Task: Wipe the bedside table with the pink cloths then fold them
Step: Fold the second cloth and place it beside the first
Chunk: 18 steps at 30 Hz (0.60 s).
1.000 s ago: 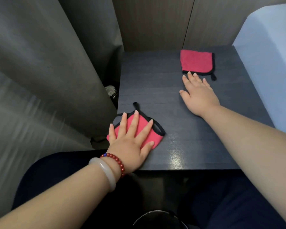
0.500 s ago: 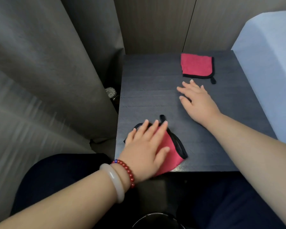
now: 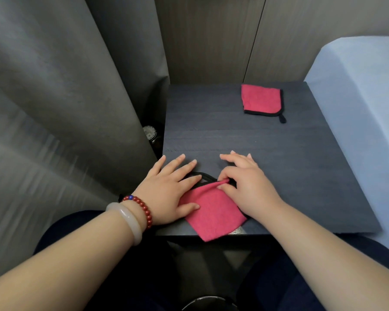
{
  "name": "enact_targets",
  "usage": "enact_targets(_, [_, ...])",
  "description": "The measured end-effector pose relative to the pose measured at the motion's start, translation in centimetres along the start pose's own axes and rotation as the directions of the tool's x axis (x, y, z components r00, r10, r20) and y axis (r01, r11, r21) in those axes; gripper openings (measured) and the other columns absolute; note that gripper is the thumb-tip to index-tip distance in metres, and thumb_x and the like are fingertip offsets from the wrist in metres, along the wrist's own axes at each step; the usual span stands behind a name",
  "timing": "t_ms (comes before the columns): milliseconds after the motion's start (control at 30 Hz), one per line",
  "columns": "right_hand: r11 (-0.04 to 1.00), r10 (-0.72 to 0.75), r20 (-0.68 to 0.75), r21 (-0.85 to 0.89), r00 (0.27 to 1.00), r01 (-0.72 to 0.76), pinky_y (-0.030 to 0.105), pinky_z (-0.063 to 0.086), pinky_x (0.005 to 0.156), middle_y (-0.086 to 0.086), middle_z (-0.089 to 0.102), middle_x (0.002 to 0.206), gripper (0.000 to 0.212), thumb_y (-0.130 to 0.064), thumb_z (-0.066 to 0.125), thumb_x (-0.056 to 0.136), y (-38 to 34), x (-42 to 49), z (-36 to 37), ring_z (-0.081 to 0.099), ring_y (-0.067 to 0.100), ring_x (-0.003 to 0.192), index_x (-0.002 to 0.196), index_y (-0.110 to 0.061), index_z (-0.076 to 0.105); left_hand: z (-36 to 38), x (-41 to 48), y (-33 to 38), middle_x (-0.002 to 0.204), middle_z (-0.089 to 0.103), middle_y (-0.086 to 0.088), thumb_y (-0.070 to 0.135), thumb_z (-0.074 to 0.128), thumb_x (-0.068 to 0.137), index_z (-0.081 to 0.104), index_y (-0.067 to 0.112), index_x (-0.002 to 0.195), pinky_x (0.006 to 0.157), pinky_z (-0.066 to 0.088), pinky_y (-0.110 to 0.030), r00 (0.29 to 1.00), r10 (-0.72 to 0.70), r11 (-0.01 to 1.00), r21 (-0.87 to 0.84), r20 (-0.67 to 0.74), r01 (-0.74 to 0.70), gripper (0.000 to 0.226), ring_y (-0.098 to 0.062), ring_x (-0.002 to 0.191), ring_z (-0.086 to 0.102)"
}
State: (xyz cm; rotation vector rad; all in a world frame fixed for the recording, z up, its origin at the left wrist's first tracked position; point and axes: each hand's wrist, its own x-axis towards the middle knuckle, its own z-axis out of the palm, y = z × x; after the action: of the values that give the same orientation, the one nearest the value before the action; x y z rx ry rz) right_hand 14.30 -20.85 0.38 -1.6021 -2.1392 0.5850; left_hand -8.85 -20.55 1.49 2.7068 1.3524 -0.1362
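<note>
Broadly, a grey curtain (image 3: pixel 65 97) fills the left side, a pale blue bed (image 3: pixel 357 97) rises along the right, and brown wall panels (image 3: pixel 211 37) stand behind. Between curtain and bed sits the dark bench (image 3: pixel 234 140), its right side against the bed. Two pink cloths with black trim lie on it, well apart. The far cloth (image 3: pixel 262 98) rests folded flat near the back right corner, a short black loop trailing from its near right corner. The near cloth (image 3: pixel 213 212) lies at the front edge, one corner hanging over it. The left hand (image 3: pixel 166 189) lies flat with straight, spread fingers, its thumb and palm pressing the cloth's left part and its fingertips on bare bench; its grip is wide and holds nothing. The right hand (image 3: pixel 249 185) has a narrow grip, thumb and a curled finger pinching the cloth's bunched upper edge, other fingers stretched onto the bench. A pale bangle (image 3: pixel 128 218) and a red bead bracelet (image 3: pixel 142 207) circle the left wrist. A small round dial (image 3: pixel 149 132) shows in the gap beside the curtain.
</note>
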Motion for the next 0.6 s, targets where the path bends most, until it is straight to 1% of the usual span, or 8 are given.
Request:
enact_targets(67, [1.000,0.030,-0.097,0.013,0.995,-0.029,0.038,0.020,0.116,-0.003,0.060,0.127,0.013,-0.012,0.068,0.079,0.2,0.1,-0.7,0.046,0.017,0.129,0.081,-0.024,0.065,-0.5,0.6,0.1,0.160,0.019,0.006,0.073,0.036,0.080,0.047,0.034,0.139,0.119,0.000,-0.050,1.000,-0.014,0.998,-0.053,-0.024,0.013,0.071,-0.019,0.149,0.004])
enact_targets(167, [0.995,0.096,-0.251,0.053,0.963,-0.086,0.031,0.042,0.093,-0.003,0.068,0.104,0.015,-0.007,0.064,0.079,0.6,0.7,-2.6,0.059,0.018,0.103,0.086,-0.021,0.065,-1.0,1.8,0.4,0.157,0.026,0.008,0.061,0.055,0.085,0.060,0.027,0.124,0.117,-0.005,-0.044,0.998,-0.010,0.992,-0.129,-0.068,0.001,0.052,-0.016,0.148,0.006])
enact_targets(267, [0.982,0.181,-0.309,0.104,0.934,-0.156,0.020,0.035,0.072,-0.005,0.065,0.090,0.015,-0.007,0.061,0.082,1.0,1.2,-4.5,0.055,0.011,0.082,0.088,-0.020,0.063,-1.4,2.8,0.5,0.152,0.036,0.010,0.047,0.060,0.088,0.068,0.023,0.112,0.117,0.001,-0.043,0.996,-0.003,0.986,-0.169,-0.088,-0.012,0.035,-0.015,0.148,0.012])
enact_targets(367, [0.978,0.203,-0.337,0.117,0.920,-0.173,0.014,0.033,0.073,-0.009,0.064,0.096,0.023,-0.006,0.060,0.083,1.6,1.3,-6.1,0.051,0.004,0.081,0.098,-0.022,0.066,-1.7,3.4,0.3,0.143,0.050,0.008,0.040,0.059,0.090,0.070,0.020,0.108,0.117,0.017,-0.041,0.990,-0.010,0.992,-0.130,-0.142,-0.008,0.029,-0.016,0.144,0.025])
enact_targets(433, [0.988,0.154,-0.371,0.046,0.916,-0.147,0.020,0.037,0.084,-0.007,0.066,0.098,0.026,-0.007,0.061,0.083,2.0,1.4,-7.0,0.054,0.012,0.093,0.102,-0.022,0.069,-2.1,3.8,-0.1,0.130,0.062,0.000,0.041,0.059,0.088,0.069,0.016,0.107,0.111,0.032,-0.041,0.983,-0.057,0.986,-0.165,-0.173,0.028,0.033,-0.019,0.137,0.040])
enact_targets(500, [0.987,0.112,-0.424,-0.055,0.899,-0.149,0.038,0.043,0.089,-0.004,0.069,0.092,0.021,-0.012,0.063,0.083,2.5,1.6,-7.8,0.054,0.023,0.098,0.097,-0.024,0.071,-3.0,4.1,-0.6,0.104,0.070,-0.008,0.047,0.056,0.084,0.068,0.014,0.101,0.095,0.047,-0.042,0.976,-0.106,0.976,-0.206,-0.193,0.065,0.039,-0.027,0.116,0.059])
enact_targets(567, [0.982,0.118,-0.464,-0.079,0.878,-0.173,0.047,0.045,0.085,-0.005,0.069,0.086,0.018,-0.017,0.062,0.083,2.6,2.0,-8.7,0.053,0.025,0.095,0.095,-0.027,0.071,-4.6,4.6,-1.0,0.086,0.067,-0.010,0.045,0.063,0.083,0.066,0.015,0.094,0.079,0.051,-0.040,0.955,-0.163,0.972,-0.207,-0.249,0.112,0.032,-0.034,0.091,0.063])
enact_targets(600, [0.982,0.123,-0.479,-0.069,0.869,-0.177,0.048,0.045,0.084,-0.005,0.068,0.086,0.018,-0.019,0.061,0.084,2.6,2.4,-9.2,0.053,0.025,0.093,0.095,-0.028,0.071,-5.7,4.9,-1.3,0.083,0.065,-0.012,0.042,0.067,0.083,0.065,0.016,0.093,0.076,0.051,-0.040,0.937,-0.192,0.970,-0.201,-0.292,0.137,0.028,-0.035,0.086,0.062])
